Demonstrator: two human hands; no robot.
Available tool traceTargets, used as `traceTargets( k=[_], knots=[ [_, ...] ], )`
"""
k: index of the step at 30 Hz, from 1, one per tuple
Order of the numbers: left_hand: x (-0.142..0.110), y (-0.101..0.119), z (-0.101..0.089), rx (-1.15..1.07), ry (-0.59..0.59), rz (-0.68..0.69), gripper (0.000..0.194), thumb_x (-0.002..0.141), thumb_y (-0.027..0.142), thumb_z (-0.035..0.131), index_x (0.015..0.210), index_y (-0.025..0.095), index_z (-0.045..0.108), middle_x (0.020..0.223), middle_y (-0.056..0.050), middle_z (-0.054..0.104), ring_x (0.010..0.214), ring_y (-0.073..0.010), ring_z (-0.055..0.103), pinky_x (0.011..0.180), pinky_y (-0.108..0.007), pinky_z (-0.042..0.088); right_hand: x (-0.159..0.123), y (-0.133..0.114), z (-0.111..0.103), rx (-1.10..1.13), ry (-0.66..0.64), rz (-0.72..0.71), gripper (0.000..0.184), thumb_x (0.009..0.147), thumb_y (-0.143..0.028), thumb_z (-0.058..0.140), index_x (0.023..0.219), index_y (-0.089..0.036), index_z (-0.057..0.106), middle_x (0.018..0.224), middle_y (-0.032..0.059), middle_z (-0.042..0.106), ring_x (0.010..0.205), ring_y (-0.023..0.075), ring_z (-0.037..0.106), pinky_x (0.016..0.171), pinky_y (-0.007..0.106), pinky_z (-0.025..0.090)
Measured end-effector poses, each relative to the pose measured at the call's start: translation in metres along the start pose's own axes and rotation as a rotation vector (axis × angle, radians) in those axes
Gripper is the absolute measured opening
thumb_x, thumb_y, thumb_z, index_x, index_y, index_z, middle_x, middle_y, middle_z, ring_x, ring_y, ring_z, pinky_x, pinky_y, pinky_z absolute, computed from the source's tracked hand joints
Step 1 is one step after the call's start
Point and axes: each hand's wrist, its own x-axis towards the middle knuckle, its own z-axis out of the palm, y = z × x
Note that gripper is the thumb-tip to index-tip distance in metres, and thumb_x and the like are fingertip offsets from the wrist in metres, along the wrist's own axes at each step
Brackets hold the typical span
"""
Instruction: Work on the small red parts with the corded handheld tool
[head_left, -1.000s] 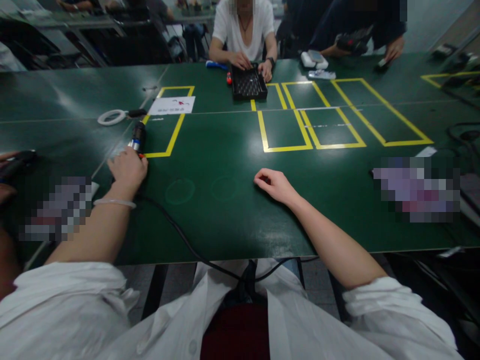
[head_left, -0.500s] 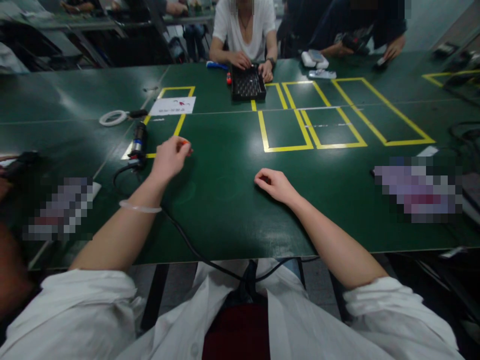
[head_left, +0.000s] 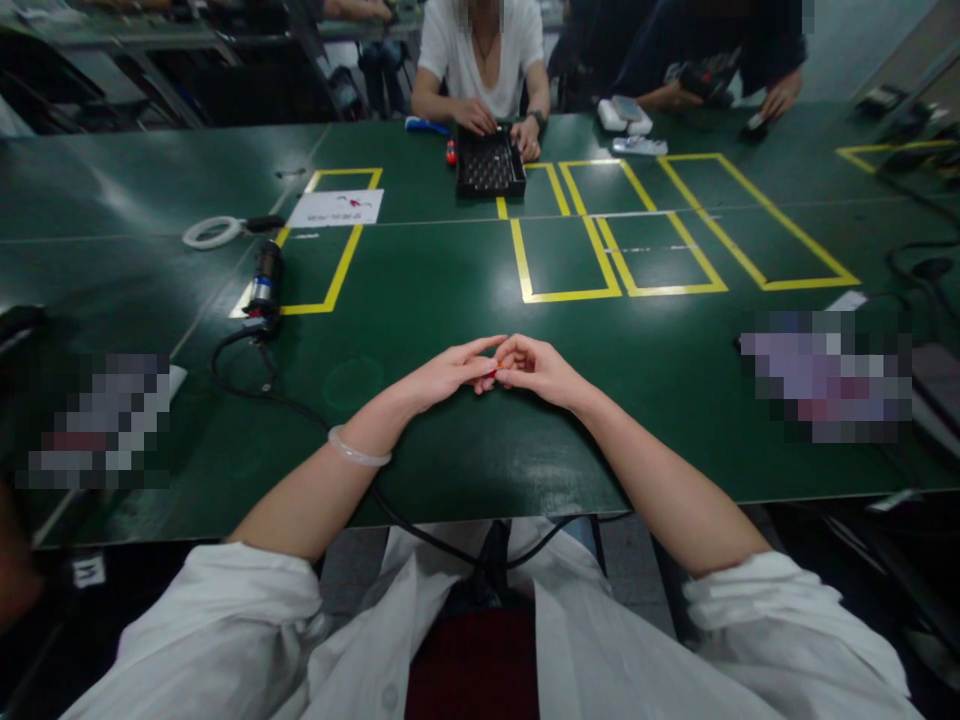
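Above the near part of the green table, my left hand (head_left: 448,376) and my right hand (head_left: 546,371) meet at the fingertips. A small red-orange piece (head_left: 493,373) shows between them, mostly covered by fingers. My left thumb and fingers are closed on it. The right thumb and index finger pinch at its other side. Its exact kind is too small to make out. A translucent bangle (head_left: 358,448) circles my left wrist.
A black handheld tool (head_left: 264,280) with a cable lies left, near a white ring (head_left: 214,233) and a paper sheet (head_left: 337,208). Yellow tape outlines (head_left: 570,297) mark the table. Opposite, a person in a white shirt handles a black tray (head_left: 491,180). Blurred items lie at both sides.
My left hand has moved right and nearer to me, bringing the small red-orange piece from beside the black tool to my right hand. The right hand has stayed nearly in place.
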Motion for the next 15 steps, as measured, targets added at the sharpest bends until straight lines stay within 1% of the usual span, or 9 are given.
traceTargets(
  k=[4,6,8,10,12,15],
  knots=[
    [0.002,-0.01,0.003,-0.132,0.042,-0.025,0.075,0.088,0.045,0.063,0.15,0.01,0.04,0.079,-0.004,0.064,0.069,-0.0127,0.057,0.067,-0.026,0.043,0.001,0.002,-0.003,-0.042,0.029,0.027,0.031,0.08,-0.04,0.074,0.09,-0.018,0.055,0.069,-0.0013,0.064,0.062,0.0106,0.057,0.061,0.024,0.045],
    [0.003,-0.011,0.004,-0.185,0.066,-0.034,0.069,0.089,0.048,0.062,0.144,0.01,0.046,0.076,-0.003,0.063,0.068,-0.013,0.059,0.066,-0.025,0.044,0.001,0.003,-0.006,-0.061,0.061,0.036,0.03,0.079,-0.038,0.074,0.089,-0.018,0.055,0.065,-0.0037,0.06,0.059,0.0096,0.055,0.058,0.023,0.042],
    [0.003,-0.011,0.004,-0.211,0.085,-0.035,0.059,0.089,0.05,0.061,0.132,0.011,0.054,0.073,-0.002,0.061,0.066,-0.0122,0.059,0.066,-0.025,0.046,0.002,0.004,-0.009,-0.077,0.104,0.046,0.029,0.078,-0.037,0.074,0.088,-0.018,0.055,0.063,-0.0049,0.057,0.057,0.009,0.053,0.057,0.023,0.04],
    [0.004,-0.012,0.004,-0.221,0.108,-0.042,0.049,0.087,0.051,0.063,0.117,0.012,0.058,0.071,-0.001,0.061,0.063,-0.0108,0.057,0.067,-0.026,0.048,0.003,0.005,-0.01,-0.092,0.143,0.05,0.03,0.077,-0.037,0.074,0.088,-0.018,0.055,0.063,-0.0052,0.056,0.057,0.0086,0.051,0.056,0.023,0.039],
    [0.005,-0.014,0.004,-0.216,0.13,-0.06,0.043,0.085,0.05,0.065,0.104,0.013,0.057,0.07,0.0,0.061,0.06,-0.0098,0.056,0.069,-0.027,0.05,0.003,0.006,-0.011,-0.105,0.165,0.042,0.03,0.076,-0.038,0.074,0.087,-0.018,0.055,0.065,-0.0051,0.055,0.057,0.0083,0.05,0.056,0.023,0.039],
    [0.006,-0.014,0.005,-0.165,0.141,-0.077,0.04,0.085,0.051,0.064,0.089,0.012,0.056,0.07,-0.001,0.06,0.061,-0.0097,0.057,0.068,-0.026,0.05,0.003,0.007,-0.01,-0.124,0.168,0.016,0.031,0.075,-0.039,0.074,0.088,-0.018,0.055,0.068,-0.0045,0.055,0.059,0.0083,0.049,0.057,0.023,0.039]
  ],
)
